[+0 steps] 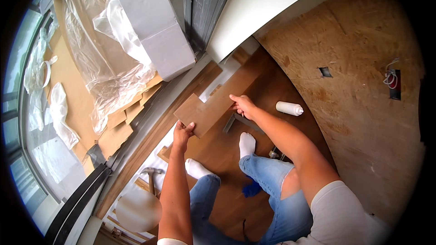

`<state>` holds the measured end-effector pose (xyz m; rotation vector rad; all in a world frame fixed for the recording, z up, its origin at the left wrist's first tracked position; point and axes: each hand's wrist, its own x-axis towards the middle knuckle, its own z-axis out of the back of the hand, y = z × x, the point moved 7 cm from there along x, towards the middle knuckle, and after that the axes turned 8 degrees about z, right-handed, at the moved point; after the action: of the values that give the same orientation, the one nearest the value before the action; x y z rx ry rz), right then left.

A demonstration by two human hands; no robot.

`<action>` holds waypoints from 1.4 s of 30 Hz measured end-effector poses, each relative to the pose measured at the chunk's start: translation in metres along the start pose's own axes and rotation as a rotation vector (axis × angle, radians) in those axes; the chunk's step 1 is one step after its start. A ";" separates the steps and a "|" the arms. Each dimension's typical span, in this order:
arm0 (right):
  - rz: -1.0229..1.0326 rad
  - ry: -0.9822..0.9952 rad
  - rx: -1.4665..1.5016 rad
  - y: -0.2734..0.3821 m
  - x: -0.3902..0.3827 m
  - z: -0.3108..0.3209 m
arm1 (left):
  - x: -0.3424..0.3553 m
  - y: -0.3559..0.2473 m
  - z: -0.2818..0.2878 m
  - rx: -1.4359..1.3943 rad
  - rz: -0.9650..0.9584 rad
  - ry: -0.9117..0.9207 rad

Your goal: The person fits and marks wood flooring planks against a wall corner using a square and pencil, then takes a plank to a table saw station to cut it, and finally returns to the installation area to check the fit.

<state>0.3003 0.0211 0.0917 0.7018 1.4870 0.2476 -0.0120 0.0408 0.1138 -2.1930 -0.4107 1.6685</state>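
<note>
**Seating a cut floor plank by the door track**

Bare plywood subfloor (363,41) across the right, laid dark-brown wood flooring (227,154) in the middle, sheets of tan cardboard under crumpled clear plastic film (109,63) at left beyond the dark metal sliding-door track (136,127). Large white rectangular box (154,22) up top, resting on the cardboard.

Held between both hands: a brown rectangular laminate floor plank (213,104), lying aslant, low over the laid boards beside the track, its far end pointing toward the white wall base. Left hand (182,131) closed on the near corner, fingers curled over the edge, thumb beneath as far as can be seen. Right hand (243,105) pinching the long right edge near mid-length, fingers bent on top. Whether the plank already touches the floor: cannot tell.

Judged best handled so: keep the plank tilted slightly, feed its long tongue into the neighbouring groove first, then lower flat with even pressure from both ends; keep fingertips off the underside at the joint.

Smaller things: white cylindrical bottle (289,108) lying on its side near the right hand; steel-headed hammer (152,172) beside the left forearm; blue cloth (251,188) between the knees.
</note>
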 end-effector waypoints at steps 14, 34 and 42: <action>0.206 0.036 -0.398 0.037 0.148 0.041 | 0.190 -0.001 0.001 -0.021 -0.262 0.025; 0.227 -0.036 -0.442 0.050 0.165 0.067 | 0.191 -0.048 -0.043 0.600 -0.185 -0.141; 0.188 -0.070 -0.464 0.051 0.168 0.074 | 0.194 -0.057 -0.051 0.827 -0.167 -0.208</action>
<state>0.4022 0.1351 -0.0228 0.4672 1.2352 0.6811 0.0875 0.1705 -0.0157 -1.3536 0.0579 1.5850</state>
